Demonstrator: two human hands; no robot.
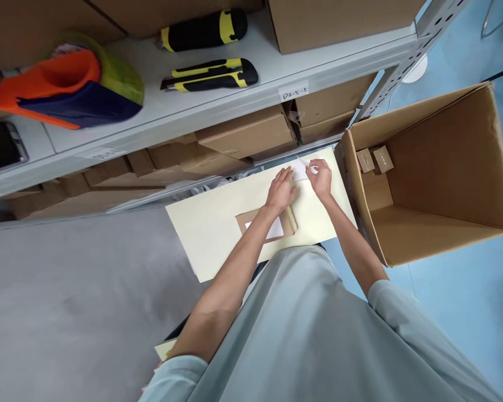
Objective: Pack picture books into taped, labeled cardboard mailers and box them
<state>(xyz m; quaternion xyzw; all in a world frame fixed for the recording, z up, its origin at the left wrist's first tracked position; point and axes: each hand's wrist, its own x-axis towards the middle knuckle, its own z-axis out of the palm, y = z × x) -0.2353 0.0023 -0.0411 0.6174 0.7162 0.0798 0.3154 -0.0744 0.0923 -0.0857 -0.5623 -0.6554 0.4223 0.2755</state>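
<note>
A white label sheet (300, 171) lies on the cream board (218, 218) in front of me. My right hand (321, 178) pinches the sheet at its right side, where a thin piece lifts off the board. My left hand (280, 190) rests with its fingers stretched out at the sheet's left edge. Below that hand is a flat cardboard box (243, 219) with a white label (275, 229) on its top. My left forearm partly covers this box.
An open carton (444, 167) with two small boxes inside stands on the right. On the shelf (142, 61) lie utility knives (213, 75) and tape rolls (121, 84). A phone (2, 146) lies at the far left. Several cardboard boxes (243, 134) fill the level below.
</note>
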